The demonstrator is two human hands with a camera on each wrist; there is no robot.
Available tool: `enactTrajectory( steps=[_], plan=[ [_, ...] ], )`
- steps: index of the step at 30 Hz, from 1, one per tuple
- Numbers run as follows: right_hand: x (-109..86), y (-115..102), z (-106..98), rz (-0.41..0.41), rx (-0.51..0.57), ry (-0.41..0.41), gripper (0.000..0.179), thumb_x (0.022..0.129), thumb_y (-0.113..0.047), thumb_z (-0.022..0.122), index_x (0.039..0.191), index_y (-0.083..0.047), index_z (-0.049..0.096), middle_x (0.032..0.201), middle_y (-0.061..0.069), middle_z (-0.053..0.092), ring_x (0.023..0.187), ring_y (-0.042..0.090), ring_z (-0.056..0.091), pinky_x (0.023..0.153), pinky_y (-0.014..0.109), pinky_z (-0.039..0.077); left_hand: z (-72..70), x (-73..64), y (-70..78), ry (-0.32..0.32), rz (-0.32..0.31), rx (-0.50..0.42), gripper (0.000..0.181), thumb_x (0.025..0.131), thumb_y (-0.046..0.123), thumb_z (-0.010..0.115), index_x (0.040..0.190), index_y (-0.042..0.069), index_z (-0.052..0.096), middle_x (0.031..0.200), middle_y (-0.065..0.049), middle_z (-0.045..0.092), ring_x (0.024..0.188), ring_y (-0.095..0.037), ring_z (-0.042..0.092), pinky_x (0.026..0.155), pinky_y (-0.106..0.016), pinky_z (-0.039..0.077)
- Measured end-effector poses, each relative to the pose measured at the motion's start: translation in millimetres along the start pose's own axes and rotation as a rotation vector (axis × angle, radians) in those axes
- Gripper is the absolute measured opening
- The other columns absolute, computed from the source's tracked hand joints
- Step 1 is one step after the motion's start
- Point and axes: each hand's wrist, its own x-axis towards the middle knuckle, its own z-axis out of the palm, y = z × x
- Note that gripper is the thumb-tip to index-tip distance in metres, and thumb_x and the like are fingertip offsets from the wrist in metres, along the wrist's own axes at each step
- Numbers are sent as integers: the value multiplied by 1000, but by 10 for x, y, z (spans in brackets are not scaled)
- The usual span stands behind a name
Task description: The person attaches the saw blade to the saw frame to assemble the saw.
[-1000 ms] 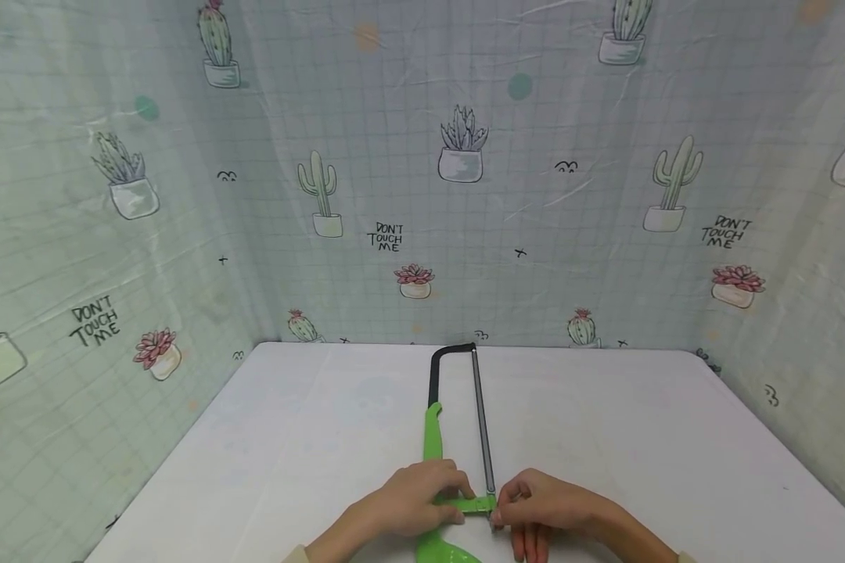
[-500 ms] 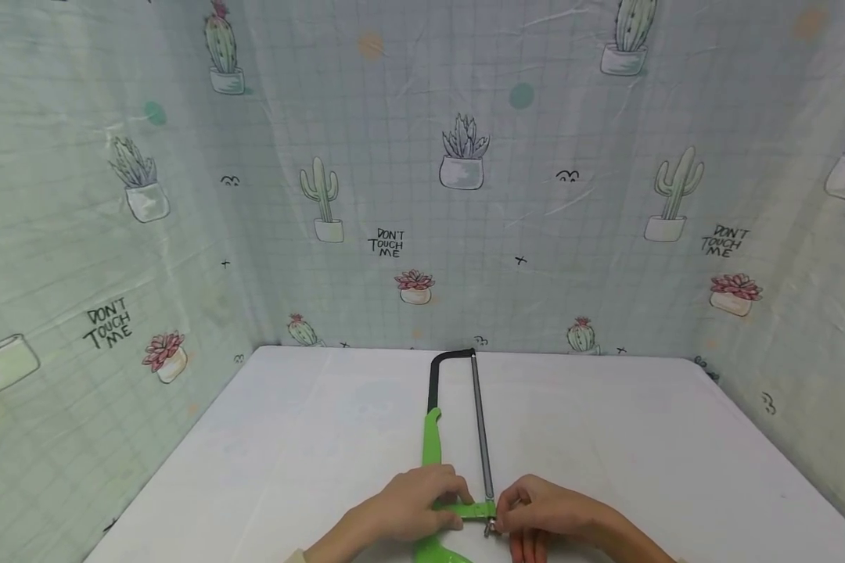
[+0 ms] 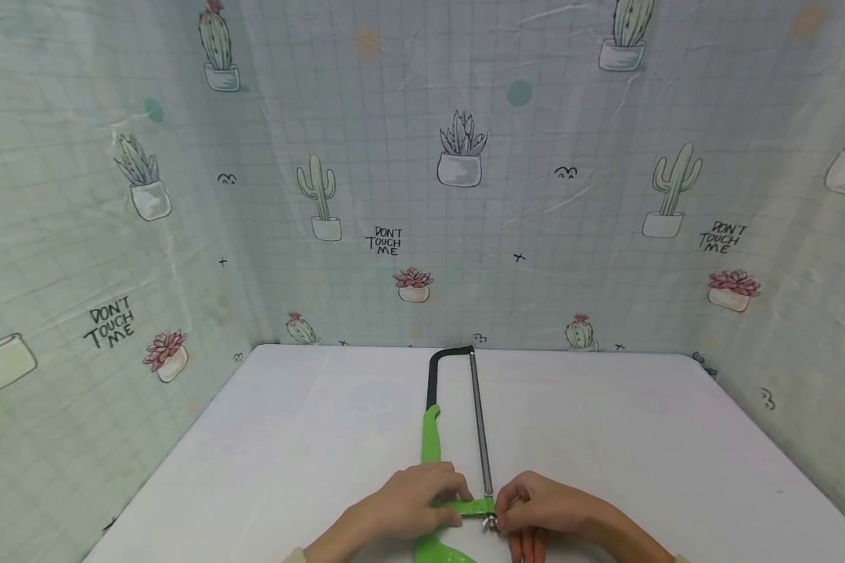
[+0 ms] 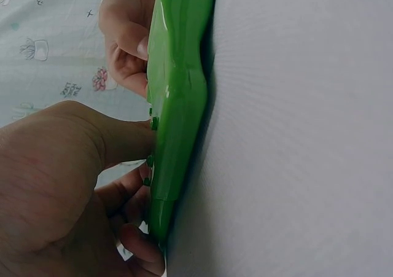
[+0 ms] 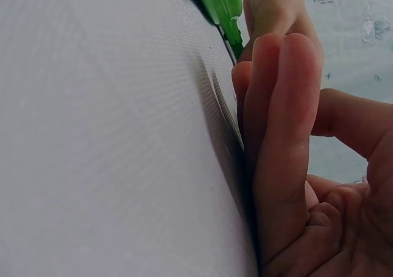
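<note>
A hacksaw (image 3: 431, 439) with a green handle and black front frame lies flat on the white table, its grey blade (image 3: 480, 426) on the right side. My left hand (image 3: 422, 499) holds the green frame near the handle, thumb and fingers on either side of the cross arm. At the blade's near end, a small metal wing nut (image 3: 489, 522) sits below the green arm. Thumb and index finger of my right hand (image 3: 552, 504) pinch at this nut, partly covering it. In the right wrist view the other fingers (image 5: 288, 105) extend along the table; the nut is hidden there.
The white table (image 3: 310, 422) stretches around the saw. A cloth printed with cacti (image 3: 462, 168) hangs behind it and along both sides, close to the table edges.
The wing nut has turned: it pointed down toward me earlier and now stands at a different angle under my right fingertips. The left hand and hacksaw have stayed in place; the head view shifted slightly.
</note>
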Motion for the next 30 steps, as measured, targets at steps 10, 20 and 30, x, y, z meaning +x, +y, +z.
enactTrajectory(
  steps=[10, 20, 30],
  plan=[
    [26, 48, -43, -22, 12, -33, 5, 97, -10, 59, 97, -8, 63, 70, -1, 72, 54, 0, 67, 51, 19, 53, 33, 15, -9, 16, 1, 14, 19, 92, 38, 74, 111, 32, 73, 98, 21, 61, 91, 6, 55, 78, -21, 47],
    [19, 84, -30, -7, 5, -1, 5, 96, -10, 60, 96, -7, 63, 69, -1, 72, 53, 1, 66, 50, 19, 53, 89, 37, -27, 16, 0, 10, 20, 92, 39, 74, 111, 32, 73, 99, 21, 62, 91, 6, 54, 78, -20, 47],
    [21, 111, -9, 4, -6, 21, 4, 96, -10, 60, 95, -7, 63, 68, 0, 72, 52, 1, 66, 49, 19, 53, 113, 19, -15, 16, -5, 9, 20, 91, 38, 75, 111, 32, 73, 98, 20, 62, 91, 6, 55, 78, -21, 48]
  ],
)
